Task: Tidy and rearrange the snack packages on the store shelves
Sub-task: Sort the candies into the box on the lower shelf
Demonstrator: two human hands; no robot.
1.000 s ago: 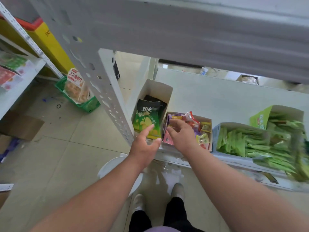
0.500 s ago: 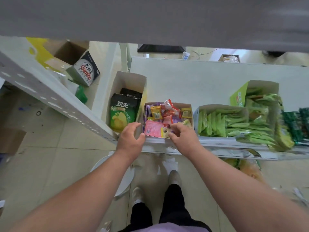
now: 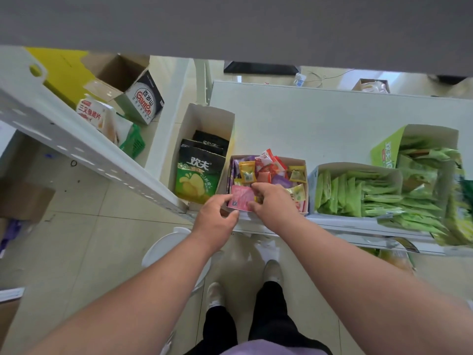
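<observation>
Since the earlier frame both hands have closed in on the front of the small open cardboard box of mixed colourful sweet packets [image 3: 294,160]; the left hand [image 3: 216,221], which was resting at the shelf lip, now pinches the lower left edge of a flat pink foil packet [image 3: 240,198] between thumb and forefinger; the right hand [image 3: 275,204] has come up over the box's front, its fingers curled down onto the same pink packet's right side, though how far they wrap under it cannot be told; the pink packet lies at the front left of that box, tilted against the front wall; the box sits on the white metal shelf [image 3: 320,119], touching a taller white carton [image 3: 204,119] of green and black crisp bags [image 3: 197,175] on its left; just beside it on the right stands a pale blue box [image 3: 353,166] packed with light green sachets [image 3: 353,196]; beyond that, a green-fronted carton [image 3: 386,152] holds more green packets
</observation>
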